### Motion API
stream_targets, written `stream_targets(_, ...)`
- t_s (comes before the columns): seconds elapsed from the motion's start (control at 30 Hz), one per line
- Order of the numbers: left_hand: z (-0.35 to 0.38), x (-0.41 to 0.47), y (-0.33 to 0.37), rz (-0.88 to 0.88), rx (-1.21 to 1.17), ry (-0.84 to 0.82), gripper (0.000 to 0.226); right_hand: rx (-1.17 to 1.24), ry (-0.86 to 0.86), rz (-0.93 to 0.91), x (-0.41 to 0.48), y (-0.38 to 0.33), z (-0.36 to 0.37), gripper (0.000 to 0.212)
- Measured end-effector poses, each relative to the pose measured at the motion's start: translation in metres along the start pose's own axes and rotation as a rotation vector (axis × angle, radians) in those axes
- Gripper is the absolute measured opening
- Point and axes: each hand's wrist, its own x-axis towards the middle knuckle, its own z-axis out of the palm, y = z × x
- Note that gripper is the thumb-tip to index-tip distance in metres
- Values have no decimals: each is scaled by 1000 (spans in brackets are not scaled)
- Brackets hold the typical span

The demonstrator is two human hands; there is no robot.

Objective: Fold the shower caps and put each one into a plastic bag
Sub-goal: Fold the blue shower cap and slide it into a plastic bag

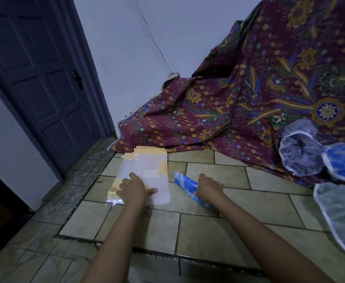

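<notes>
On the tiled floor (pixel 218 227): left hand (pixel 135 188) lies open, fingers resting on the plastic bags (pixel 149 170). Right hand (pixel 209 186) grips the folded blue shower cap (pixel 185 183), just right of the bags. Unfolded caps (pixel 300 149) lie far right, against the batik cloth (pixel 249 103).

You see a folded shower cap (pixel 186 185) in blue with white blotches, and clear plastic bags (pixel 151 170) banded in yellow-orange. Your floor tiles (pixel 208 231) are pale greenish beige with dark grout. The draped cloth (pixel 259 99) is maroon, patterned with gold, blue and green flowers; the door (pixel 34 68) is dark slate.
</notes>
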Motion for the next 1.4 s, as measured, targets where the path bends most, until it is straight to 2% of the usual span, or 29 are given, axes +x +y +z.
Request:
stream_targets(0.17,-6,-3,5,-1,-334,12,94,9,-13,-8,-2,3,0,39)
stream_targets(0.27,-8,-6,5,72,-342,111,94,-23,-21,-16,-6,2,0,42)
stream_targets(0.37,-7,-4,4,156,-412,149,86,-31,-18,-27,-7,1,3,49)
stream_targets(0.43,-9,-3,4,189,-496,143,77,-27,9,-45,-9,-1,7,49)
stream_targets(0.53,-11,-3,6,270,-513,149,52,4,48,-73,-10,1,11,40)
stream_targets(0.63,-10,-5,6,352,-635,157,25,213,-39,-86,-4,13,3,30)
stream_targets(0.7,-9,-5,8,384,-754,178,14,407,-59,-94,0,29,-4,31)
stream_targets(0.8,-12,-6,18,390,-836,194,19,589,-15,-94,1,50,-10,41)
stream_targets(1.0,-15,-13,51,464,-907,165,32,1031,-1,-25,0,83,-15,40)
stream_targets(1.1,-11,-18,72,470,-998,90,41,1202,-30,-3,-2,96,-21,38)
stream_targets(1.27,-3,-22,106,458,-1211,2,45,1370,-101,25,-5,116,-38,36)
stream_targets(1.4,8,-26,134,357,-1393,44,44,1411,-27,40,-1,134,-43,37)
